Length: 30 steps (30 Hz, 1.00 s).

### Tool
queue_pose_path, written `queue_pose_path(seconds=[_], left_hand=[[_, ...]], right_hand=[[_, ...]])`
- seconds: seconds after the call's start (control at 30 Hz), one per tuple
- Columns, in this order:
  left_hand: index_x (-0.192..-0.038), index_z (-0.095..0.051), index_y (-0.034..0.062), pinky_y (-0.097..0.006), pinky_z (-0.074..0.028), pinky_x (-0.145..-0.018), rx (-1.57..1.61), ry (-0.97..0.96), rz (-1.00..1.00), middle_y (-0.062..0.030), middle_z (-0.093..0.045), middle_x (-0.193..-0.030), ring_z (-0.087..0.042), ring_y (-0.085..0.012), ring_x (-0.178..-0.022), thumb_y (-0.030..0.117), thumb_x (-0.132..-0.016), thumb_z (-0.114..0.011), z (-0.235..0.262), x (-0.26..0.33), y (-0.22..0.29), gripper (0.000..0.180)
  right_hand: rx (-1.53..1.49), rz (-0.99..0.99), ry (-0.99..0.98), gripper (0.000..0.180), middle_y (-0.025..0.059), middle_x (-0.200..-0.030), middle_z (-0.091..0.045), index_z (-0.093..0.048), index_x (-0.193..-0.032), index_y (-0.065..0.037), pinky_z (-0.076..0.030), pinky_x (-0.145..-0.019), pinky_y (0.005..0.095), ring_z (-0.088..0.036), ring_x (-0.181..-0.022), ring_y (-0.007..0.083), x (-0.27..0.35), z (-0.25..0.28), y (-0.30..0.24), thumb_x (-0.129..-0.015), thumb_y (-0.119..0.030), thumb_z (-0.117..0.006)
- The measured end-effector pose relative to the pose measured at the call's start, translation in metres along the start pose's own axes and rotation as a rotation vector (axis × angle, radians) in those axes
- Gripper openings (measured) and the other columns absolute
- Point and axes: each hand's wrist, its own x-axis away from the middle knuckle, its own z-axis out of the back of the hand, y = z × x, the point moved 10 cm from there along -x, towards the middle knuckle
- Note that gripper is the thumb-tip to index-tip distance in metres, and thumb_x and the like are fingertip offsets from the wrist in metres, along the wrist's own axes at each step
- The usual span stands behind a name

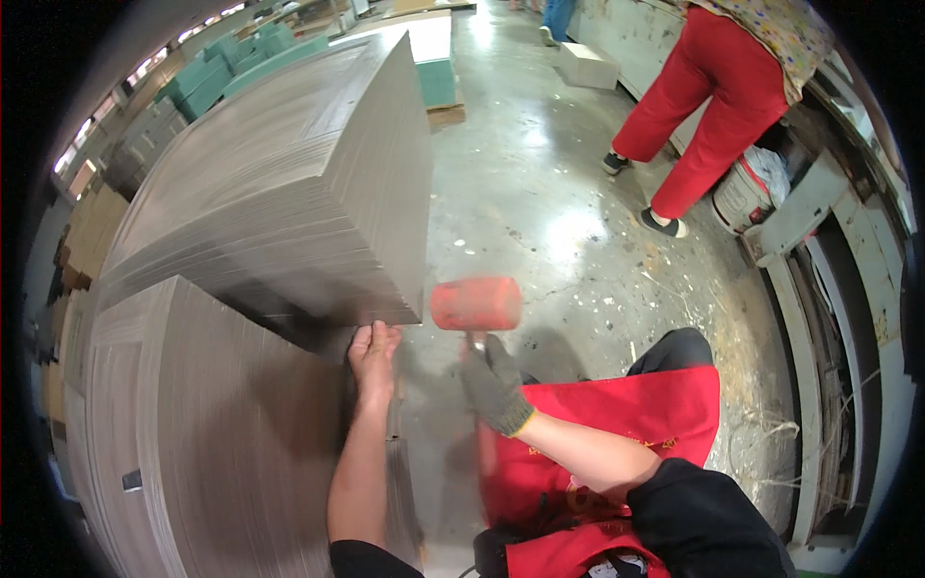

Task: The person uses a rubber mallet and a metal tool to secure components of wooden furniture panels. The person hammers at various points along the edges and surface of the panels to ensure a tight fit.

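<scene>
My right hand (493, 383), in a grey knit glove, grips the handle of a mallet with a red-orange head (475, 303). The head is blurred and sits just right of the lower corner of a tall stack of grey sheets (289, 183). My bare left hand (372, 356) presses against the underside of that stack at its near corner. A second, lower stack of grey sheets (193, 433) lies to my left, below the first. I wear a red apron (617, 424).
Another person in red trousers (708, 106) stands at the far right by a grey machine (819, 289), next to a bucket (742, 193). More green and brown stacks (207, 82) stand at the far left. The concrete floor (559, 222) is spattered.
</scene>
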Motion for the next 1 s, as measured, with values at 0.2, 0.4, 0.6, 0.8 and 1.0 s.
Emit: queue_pose_path(seconds=[0.2, 0.4, 0.6, 0.8, 1.0], left_hand=[[-0.092, -0.061, 0.0031, -0.029, -0.048, -0.077, 0.113, -0.041, 0.033, -0.0051, -0.065, -0.088, -0.058, -0.0117, -0.082, 0.027, -0.097, -0.058, -0.01, 0.002, 0.0, 0.024], [-0.096, -0.06, 0.0023, -0.042, -0.053, -0.066, 0.261, -0.12, 0.236, -0.0101, -0.066, -0.089, -0.063, -0.0251, -0.075, 0.032, -0.098, -0.048, 0.005, -0.013, -0.036, 0.032], [-0.104, -0.061, 0.0013, -0.058, -0.053, -0.063, 0.366, -0.19, 0.337, -0.0173, -0.067, -0.091, -0.064, -0.0392, -0.073, 0.036, -0.093, -0.039, -0.007, -0.011, -0.054, 0.042], [-0.094, -0.06, 0.0021, -0.06, -0.051, -0.055, 0.22, -0.148, 0.196, -0.0177, -0.065, -0.084, -0.06, -0.0415, -0.061, 0.038, -0.094, -0.039, 0.019, -0.024, -0.053, 0.041], [-0.097, -0.053, 0.0024, -0.044, -0.057, -0.059, 0.143, -0.139, 0.145, -0.0123, -0.063, -0.081, -0.066, -0.029, -0.069, 0.028, -0.098, -0.056, -0.003, -0.006, -0.019, 0.025]], right_hand=[[1.243, 0.56, -0.438, 0.053, 0.0152, -0.081, -0.066, -0.044, -0.132, -0.004, -0.051, -0.058, 0.047, -0.065, -0.067, 0.0356, 0.03, -0.025, -0.08, -0.085, -0.025, -0.058], [1.415, 0.688, -0.439, 0.039, 0.0149, -0.072, -0.065, -0.052, -0.118, -0.006, -0.048, -0.05, 0.0481, -0.064, -0.057, 0.0341, 0.027, -0.056, -0.093, -0.083, -0.022, -0.059], [1.402, 0.654, -0.455, 0.037, 0.0147, -0.072, -0.065, -0.051, -0.118, -0.008, -0.048, -0.052, 0.0485, -0.064, -0.059, 0.0354, 0.019, -0.052, -0.092, -0.085, -0.023, -0.058], [1.471, 0.622, -0.549, 0.044, 0.0158, -0.078, -0.066, -0.047, -0.128, -0.01, -0.048, -0.054, 0.0488, -0.065, -0.063, 0.0353, 0.021, -0.063, -0.086, -0.087, -0.024, -0.057], [1.416, 0.625, -0.569, 0.047, 0.0173, -0.08, -0.066, -0.044, -0.132, -0.011, -0.049, -0.056, 0.0488, -0.065, -0.067, 0.0367, 0.023, -0.055, -0.092, -0.088, -0.023, -0.055]])
